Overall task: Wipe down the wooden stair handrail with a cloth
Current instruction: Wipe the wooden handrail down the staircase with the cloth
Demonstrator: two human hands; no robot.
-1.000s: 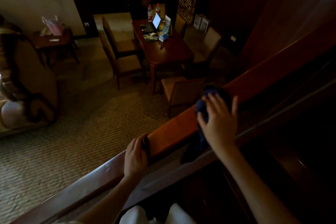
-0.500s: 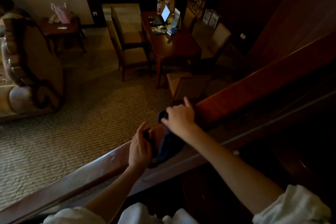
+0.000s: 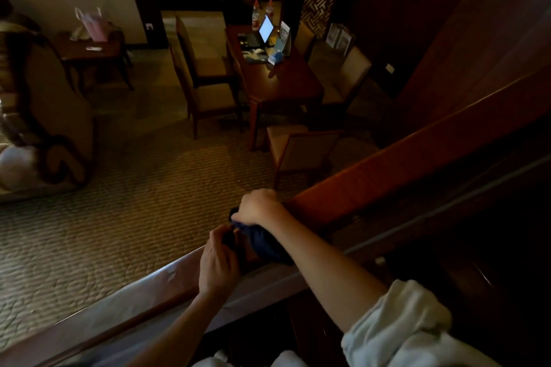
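Observed: right hand (image 3: 258,207), clenched on cloth (image 3: 268,243), has slid down handrail (image 3: 387,170) from two o'clock to meet left hand (image 3: 219,262), which grips it. Upper stretch judged wiped.

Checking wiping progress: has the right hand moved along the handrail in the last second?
Yes. The right hand slid the cloth down the handrail, close to the left hand.
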